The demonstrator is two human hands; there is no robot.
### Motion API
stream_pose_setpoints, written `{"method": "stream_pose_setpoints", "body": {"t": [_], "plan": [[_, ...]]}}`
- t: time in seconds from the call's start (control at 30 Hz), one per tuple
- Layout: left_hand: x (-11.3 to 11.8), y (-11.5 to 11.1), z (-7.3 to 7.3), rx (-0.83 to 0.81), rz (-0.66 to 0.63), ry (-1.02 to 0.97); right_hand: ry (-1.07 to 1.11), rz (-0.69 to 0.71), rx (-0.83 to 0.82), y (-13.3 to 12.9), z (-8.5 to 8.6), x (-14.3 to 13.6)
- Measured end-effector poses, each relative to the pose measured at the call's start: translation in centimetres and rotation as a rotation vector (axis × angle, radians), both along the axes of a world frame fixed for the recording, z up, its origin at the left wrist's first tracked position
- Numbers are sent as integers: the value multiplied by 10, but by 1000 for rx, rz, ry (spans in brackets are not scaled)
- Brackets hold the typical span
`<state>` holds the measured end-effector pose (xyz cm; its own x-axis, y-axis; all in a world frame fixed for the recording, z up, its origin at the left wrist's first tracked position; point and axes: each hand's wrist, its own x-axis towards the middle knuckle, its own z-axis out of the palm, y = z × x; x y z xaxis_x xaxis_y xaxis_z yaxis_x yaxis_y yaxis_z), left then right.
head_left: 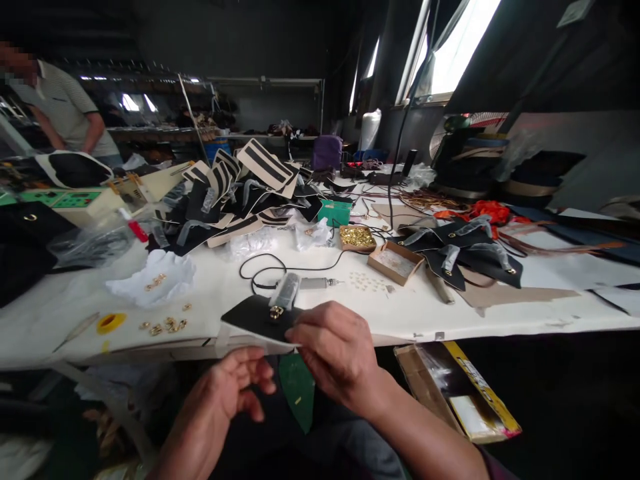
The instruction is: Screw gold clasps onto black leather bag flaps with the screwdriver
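My right hand (339, 347) pinches the right end of a black leather piece (253, 319) at the table's front edge. A gold metal fitting (276, 311) sits on that piece, below a strap end wrapped in clear plastic (287, 291). My left hand (233, 383) is just below the leather's near edge, fingers curved and apart, with nothing seen in it. Behind the leather lies a grey pen-like electric screwdriver (320, 283) on a black cord. Left of it on the white table are loose gold fittings (170, 325) and a yellow tape roll (110, 323).
Beyond are a box of gold parts (357, 237), a shallow cardboard box (396, 261) and scattered tiny pieces (367, 282). Black leather pieces (465, 247) lie right; a pile of striped pieces (265, 167) stands behind. A person (70, 110) stands far left. An open carton (460, 393) is below the table.
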<state>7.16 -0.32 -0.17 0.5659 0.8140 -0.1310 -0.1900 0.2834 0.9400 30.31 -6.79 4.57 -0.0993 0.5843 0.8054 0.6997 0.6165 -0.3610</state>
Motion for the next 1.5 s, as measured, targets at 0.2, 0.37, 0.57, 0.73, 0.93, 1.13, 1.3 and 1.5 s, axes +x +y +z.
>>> {"method": "stream_pose_setpoints", "body": {"t": [0.2,0.37,0.57,0.73,0.93,1.13,1.3,1.5], "plan": [[22,11,23,-482,-200,-300,-122,52,-3,-6,-36,-8],[28,18,7,-350,-53,-87,-57,35,-148,-7,-53,-3],[25,19,-16,-93,24,53,204,-44,-209,6,-48,-10],[23,23,-32,-13,3,154,235,-117,-246,22,-51,-17],[22,28,-28,147,1,372,369,-85,-428,29,-52,-18],[27,33,-25,129,21,351,337,13,-482,32,-52,-15],[32,33,-29,-38,100,204,226,-52,-375,27,-56,-15],[36,29,-29,-188,98,45,523,-213,-374,24,-68,-15]]}}
